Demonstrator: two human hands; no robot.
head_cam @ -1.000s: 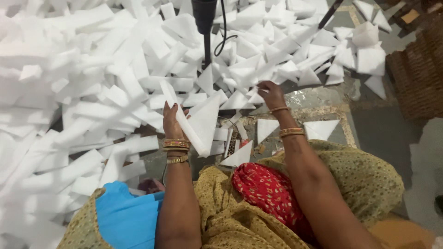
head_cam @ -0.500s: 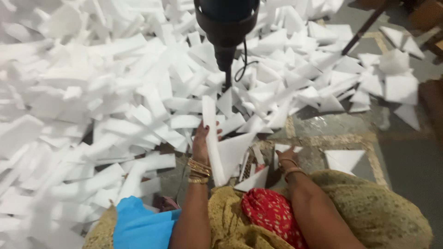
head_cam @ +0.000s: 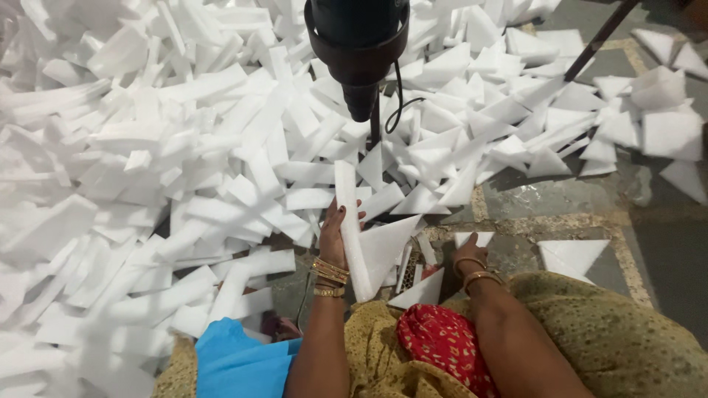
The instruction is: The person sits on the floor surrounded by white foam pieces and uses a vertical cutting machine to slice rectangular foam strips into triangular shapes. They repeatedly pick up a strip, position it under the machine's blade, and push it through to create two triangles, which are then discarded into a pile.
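At the centre of the floor (head_cam: pixel 560 199), just ahead of the seated person's lap: one long white foam strip (head_cam: pixel 349 228), held up on edge.

- Foam strip: long axis runs almost straight away from the person, near end low by the wrist, far end pointing toward the dark machine head (head_cam: pixel 359 51) that hangs above. A broader triangular foam piece (head_cam: pixel 387 247) lies against its right side.
- Left hand (head_cam: pixel 333 237): closed around the strip's left face about midway along, fingers wrapped on the edge; bangles at the wrist. This is the hand that has the strip.
- Right hand (head_cam: pixel 466 247): low, to the right of the strip and apart from it, resting among small foam triangles (head_cam: pixel 575 254) on the floor. Whether it grips anything cannot be told; fingers are mostly hidden.
- Surroundings: large heap of white foam offcuts (head_cam: pixel 147 169) to the left and ahead; blue cloth (head_cam: pixel 236 361) at lower left.
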